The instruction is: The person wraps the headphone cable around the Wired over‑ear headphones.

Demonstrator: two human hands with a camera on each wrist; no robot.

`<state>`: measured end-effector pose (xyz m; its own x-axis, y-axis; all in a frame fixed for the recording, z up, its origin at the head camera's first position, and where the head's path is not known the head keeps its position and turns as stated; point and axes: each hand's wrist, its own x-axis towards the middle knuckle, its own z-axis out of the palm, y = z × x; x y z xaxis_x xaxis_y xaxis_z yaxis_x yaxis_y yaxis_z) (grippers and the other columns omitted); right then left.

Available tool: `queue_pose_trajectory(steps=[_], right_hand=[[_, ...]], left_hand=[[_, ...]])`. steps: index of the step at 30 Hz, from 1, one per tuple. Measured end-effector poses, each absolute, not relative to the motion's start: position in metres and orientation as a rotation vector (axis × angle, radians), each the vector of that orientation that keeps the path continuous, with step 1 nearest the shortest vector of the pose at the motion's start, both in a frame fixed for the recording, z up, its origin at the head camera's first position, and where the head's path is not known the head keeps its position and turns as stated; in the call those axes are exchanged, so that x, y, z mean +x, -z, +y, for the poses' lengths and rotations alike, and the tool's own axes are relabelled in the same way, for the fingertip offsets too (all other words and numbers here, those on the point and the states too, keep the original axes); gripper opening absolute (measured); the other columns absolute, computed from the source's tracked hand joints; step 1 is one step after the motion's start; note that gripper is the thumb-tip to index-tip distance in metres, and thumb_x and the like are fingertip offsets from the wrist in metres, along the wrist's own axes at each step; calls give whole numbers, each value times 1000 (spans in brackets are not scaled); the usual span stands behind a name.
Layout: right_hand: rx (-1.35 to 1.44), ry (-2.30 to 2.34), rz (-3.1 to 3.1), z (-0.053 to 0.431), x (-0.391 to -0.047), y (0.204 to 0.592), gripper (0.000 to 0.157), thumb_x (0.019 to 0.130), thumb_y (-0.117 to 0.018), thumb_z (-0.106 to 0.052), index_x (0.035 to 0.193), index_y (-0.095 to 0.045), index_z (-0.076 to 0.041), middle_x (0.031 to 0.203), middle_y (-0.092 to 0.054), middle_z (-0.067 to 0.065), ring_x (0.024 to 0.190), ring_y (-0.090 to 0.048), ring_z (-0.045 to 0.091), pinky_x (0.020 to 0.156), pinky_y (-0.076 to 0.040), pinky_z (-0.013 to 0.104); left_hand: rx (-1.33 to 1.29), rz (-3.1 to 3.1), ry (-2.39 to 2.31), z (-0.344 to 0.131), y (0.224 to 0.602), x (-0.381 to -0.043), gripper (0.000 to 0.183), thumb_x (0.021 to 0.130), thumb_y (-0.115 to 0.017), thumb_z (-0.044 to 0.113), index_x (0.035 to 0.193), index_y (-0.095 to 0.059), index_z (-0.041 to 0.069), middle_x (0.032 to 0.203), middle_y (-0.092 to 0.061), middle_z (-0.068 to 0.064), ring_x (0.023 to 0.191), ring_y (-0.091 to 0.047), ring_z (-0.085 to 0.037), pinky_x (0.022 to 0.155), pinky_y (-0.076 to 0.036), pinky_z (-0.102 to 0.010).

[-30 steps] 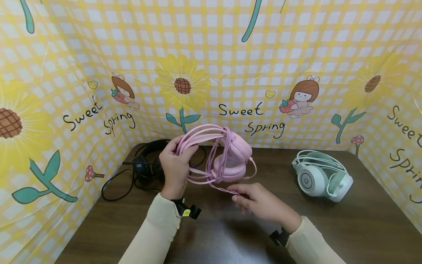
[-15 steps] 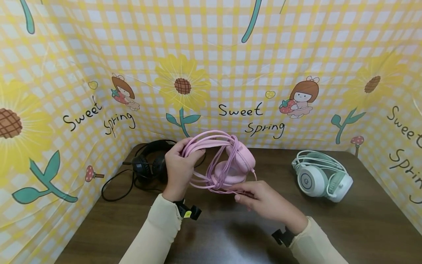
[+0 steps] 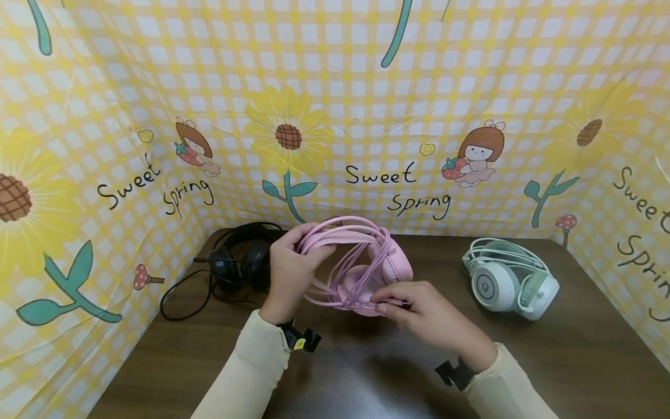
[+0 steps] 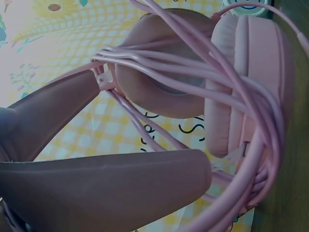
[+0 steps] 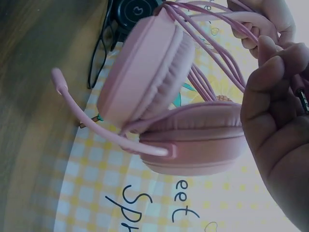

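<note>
A pink headset [image 3: 398, 262] hangs above the table, its cable [image 4: 260, 108] wound in several turns between the headband and the ear cups. My left hand [image 3: 292, 270] grips the headband at its top, thumb on the near side. With thumb and fingers, my right hand [image 3: 426, 311] pinches the cable's loose end beside the lower ear cup. In the right wrist view a dark-tipped plug [image 5: 302, 99] pokes out by that hand, and the microphone boom [image 5: 96, 129] curves off one ear cup. Most of the right fingers are hidden in the head view.
A black headset [image 3: 225, 265] lies at the back left of the brown table [image 3: 570, 361], its cable looping leftward. At the back right rests a white and green headset [image 3: 492, 288] wrapped in its own cable. Yellow checked cloth [image 3: 366, 105] walls the back and sides.
Both hands have shifted slightly right, the left hand and pink headset also lower. The cable end, stretched below the headset before, is now up against the lower ear cup in my right hand.
</note>
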<state>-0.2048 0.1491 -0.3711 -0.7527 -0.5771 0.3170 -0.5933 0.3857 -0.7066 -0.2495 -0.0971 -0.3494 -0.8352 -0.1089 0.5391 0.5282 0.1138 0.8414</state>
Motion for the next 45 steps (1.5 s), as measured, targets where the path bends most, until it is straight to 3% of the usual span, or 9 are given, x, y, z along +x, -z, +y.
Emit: queue_pose_trajectory(steps=[8,18,26,37,45], right_hand=[[1160,-1289,-2475,151,-205,371,16,89,-68,-4,100,-73,-14,90,-69,-7,76,-62,6,65,-54,26],[1229,-1267,-2323,151,-207,371,18,84,-74,-1,95,-74,-15,93,-70,-9,82,-64,8,68,-54,25],[1248,-1257,-2226,151,-207,369,24,79,-77,2,92,-74,-17,96,-69,-6,91,-63,14,73,-52,24],[1254,-1070,-2114,151,-209,372,25,75,-77,9,89,-74,-12,96,-66,-5,87,-60,11,71,-49,17],[1221,-918,-2072,150,-211,374,24,72,-81,4,89,-74,-12,98,-67,-3,94,-63,15,85,-48,20]], left_hand=[[-434,-2085,1727,-89,327,-229,35,75,-79,-1,109,-69,-3,101,-69,-10,80,-61,-16,69,-51,-25],[-533,-2091,1664,-91,346,-240,33,74,-82,7,106,-73,11,98,-69,-1,80,-62,-16,69,-52,-29],[-593,-2137,1588,-90,343,-238,34,72,-83,14,105,-74,12,96,-70,4,79,-64,-14,67,-54,-32],[-565,-2236,1600,-86,339,-232,34,73,-84,17,105,-74,14,96,-70,4,79,-62,-14,67,-53,-33],[-561,-2303,1617,-84,338,-231,33,74,-82,15,106,-73,13,93,-69,2,77,-60,-14,67,-52,-35]])
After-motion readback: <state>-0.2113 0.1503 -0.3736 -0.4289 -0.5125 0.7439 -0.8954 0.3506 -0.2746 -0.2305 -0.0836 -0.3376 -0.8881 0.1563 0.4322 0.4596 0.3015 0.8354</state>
